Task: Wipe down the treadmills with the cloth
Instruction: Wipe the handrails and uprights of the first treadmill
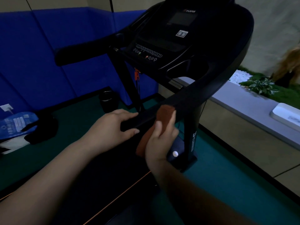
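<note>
wiping handrail [186,98]: right hand [159,142] grips cloth [166,116] round it, left hand [112,125] grasps rail end; console [162,46] apparently left.

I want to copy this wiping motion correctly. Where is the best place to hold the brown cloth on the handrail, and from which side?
Hold the brown cloth where it drapes over the black padded treadmill handrail, coming from the rail's outer right side. The rail is round, so a grip like the right hand has, with fingers curled around it, presses the cloth on. The left hand steadies the rail's end.
</note>
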{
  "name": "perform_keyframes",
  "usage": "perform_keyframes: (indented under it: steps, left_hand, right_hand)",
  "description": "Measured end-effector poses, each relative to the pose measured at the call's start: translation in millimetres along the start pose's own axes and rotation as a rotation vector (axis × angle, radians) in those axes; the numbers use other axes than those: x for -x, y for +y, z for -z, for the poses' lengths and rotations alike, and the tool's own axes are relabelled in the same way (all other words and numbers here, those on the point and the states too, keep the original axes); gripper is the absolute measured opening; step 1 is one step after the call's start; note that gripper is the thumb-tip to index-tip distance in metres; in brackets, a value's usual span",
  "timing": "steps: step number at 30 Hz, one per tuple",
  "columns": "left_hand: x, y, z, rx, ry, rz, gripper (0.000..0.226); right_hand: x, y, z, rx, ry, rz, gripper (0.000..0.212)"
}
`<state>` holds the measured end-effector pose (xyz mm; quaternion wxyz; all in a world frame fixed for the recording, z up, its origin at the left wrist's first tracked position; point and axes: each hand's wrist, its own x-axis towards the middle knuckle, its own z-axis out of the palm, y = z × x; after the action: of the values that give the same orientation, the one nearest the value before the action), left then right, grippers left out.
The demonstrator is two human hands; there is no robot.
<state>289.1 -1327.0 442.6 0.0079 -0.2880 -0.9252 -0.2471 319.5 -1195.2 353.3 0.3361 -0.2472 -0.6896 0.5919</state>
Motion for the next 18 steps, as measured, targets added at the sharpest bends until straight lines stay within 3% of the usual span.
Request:
perform_keyframes:
  steps: [4, 11, 15, 18]
  left_hand:
    - [5.8, -6.3, 5.0, 0.072, -0.021, 0.012, 0.053]
    - [13.1, -14.9, 6.2, 0.152, -0.024, 0.000, 0.057]
    - [13.1, -27.8, 17.6, 0.167, -0.104, -0.059, 0.062]
    - [11.1, -38.4, 25.2, 0.184, -0.176, -0.124, 0.062]
  right_hand:
    - [-40.3, -8.1, 7.6, -0.015, 0.064, -0.012, 0.057]
    - [13.7, -0.9, 4.0, 0.015, -0.106, 0.016, 0.063]
    - [-10.1, -10.7, 2.9, -0.010, 0.009, 0.045, 0.061]
    - [4.4, -16.4, -8.0, -0.023, 0.089, -0.033, 0.057]
